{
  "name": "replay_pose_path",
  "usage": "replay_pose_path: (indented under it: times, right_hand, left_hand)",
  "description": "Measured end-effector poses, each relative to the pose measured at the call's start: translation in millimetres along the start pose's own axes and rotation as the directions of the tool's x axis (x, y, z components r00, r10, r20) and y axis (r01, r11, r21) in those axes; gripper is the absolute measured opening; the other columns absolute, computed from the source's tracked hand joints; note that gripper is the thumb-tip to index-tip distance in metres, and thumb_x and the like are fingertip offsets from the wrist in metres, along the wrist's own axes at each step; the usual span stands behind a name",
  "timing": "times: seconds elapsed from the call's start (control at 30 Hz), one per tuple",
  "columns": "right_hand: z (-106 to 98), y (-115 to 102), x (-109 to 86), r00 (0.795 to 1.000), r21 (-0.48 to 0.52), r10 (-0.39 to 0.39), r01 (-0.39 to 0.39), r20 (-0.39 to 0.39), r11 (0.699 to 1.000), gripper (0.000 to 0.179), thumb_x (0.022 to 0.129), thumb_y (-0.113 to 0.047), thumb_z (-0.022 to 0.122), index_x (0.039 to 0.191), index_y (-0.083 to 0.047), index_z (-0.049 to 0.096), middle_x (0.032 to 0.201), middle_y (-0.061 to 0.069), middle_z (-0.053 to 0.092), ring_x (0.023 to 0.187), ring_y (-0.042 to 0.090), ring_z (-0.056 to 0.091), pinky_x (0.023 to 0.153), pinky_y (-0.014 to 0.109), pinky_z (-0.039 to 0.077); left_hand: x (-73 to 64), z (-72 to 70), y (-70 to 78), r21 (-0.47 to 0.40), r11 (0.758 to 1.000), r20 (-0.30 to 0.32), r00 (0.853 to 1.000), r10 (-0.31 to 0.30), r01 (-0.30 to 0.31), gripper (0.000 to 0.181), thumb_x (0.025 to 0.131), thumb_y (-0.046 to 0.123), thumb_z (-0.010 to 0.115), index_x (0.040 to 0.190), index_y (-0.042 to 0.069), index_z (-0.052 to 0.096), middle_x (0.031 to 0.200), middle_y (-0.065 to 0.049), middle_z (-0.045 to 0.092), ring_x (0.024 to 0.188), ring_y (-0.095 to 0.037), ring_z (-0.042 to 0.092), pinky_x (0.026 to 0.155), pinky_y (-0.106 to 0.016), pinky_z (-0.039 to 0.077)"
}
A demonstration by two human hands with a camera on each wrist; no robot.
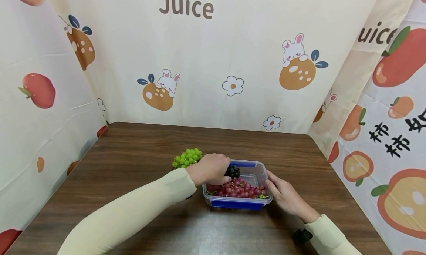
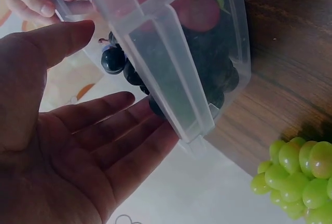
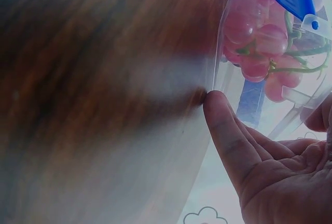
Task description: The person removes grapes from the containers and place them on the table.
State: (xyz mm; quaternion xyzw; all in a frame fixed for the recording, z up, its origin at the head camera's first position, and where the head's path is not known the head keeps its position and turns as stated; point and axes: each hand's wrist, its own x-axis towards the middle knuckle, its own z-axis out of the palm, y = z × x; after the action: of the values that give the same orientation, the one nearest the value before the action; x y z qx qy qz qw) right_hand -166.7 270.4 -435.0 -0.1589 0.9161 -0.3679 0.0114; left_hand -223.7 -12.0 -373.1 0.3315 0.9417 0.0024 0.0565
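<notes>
A clear plastic box (image 1: 210,199) with blue clasps holds a bunch of red grapes (image 1: 237,188) along its near side. Behind them lies a bunch of black grapes (image 1: 233,171), partly hidden by my left hand (image 1: 213,169). That hand reaches over the box's left rim; in the left wrist view its fingers (image 2: 122,136) are extended beside the black grapes (image 2: 137,76), the thumb apart from them. My right hand (image 1: 286,194) rests against the box's right side, its fingers (image 3: 228,130) fairly straight along the wall. Green grapes (image 1: 187,158) lie left of the box.
The box stands on a dark wooden table (image 1: 149,144). Printed cloth (image 1: 199,44) hangs behind the table and along both sides. A small black device (image 1: 302,235) sits at the right wrist.
</notes>
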Motion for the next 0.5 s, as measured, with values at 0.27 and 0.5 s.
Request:
replay_pose_path:
  times: [0.27, 0.5]
  right_hand:
    - [0.0, 0.1, -0.1, 1.0, 0.008, -0.003, 0.003, -0.008, 1.0, 0.05, 0.111, -0.02, 0.045, 0.156, 0.002, 0.038, 0.106, 0.009, 0.071, 0.081, 0.012, 0.06, 0.068, 0.028, 0.048]
    - [0.6, 1.0, -0.8, 1.0, -0.001, -0.012, 0.012, -0.008, 1.0, 0.051, 0.111, -0.021, 0.045, 0.156, 0.001, 0.038, 0.121, 0.017, 0.07, 0.089, 0.013, 0.063, 0.075, 0.028, 0.053]
  left_hand:
    - [7.1, 0.1, 3.3, -0.042, 0.999, 0.059, 0.998, -0.009, 0.012, 0.036, 0.095, 0.048, 0.07, 0.096, 0.011, 0.071, 0.093, -0.003, 0.07, 0.07, -0.015, 0.063, 0.066, -0.037, 0.056]
    - [10.7, 3.0, 7.8, -0.04, 0.999, 0.094, 0.995, -0.025, 0.029, 0.036, 0.096, 0.047, 0.069, 0.085, 0.013, 0.067, 0.083, -0.001, 0.065, 0.068, -0.014, 0.059, 0.064, -0.035, 0.055]
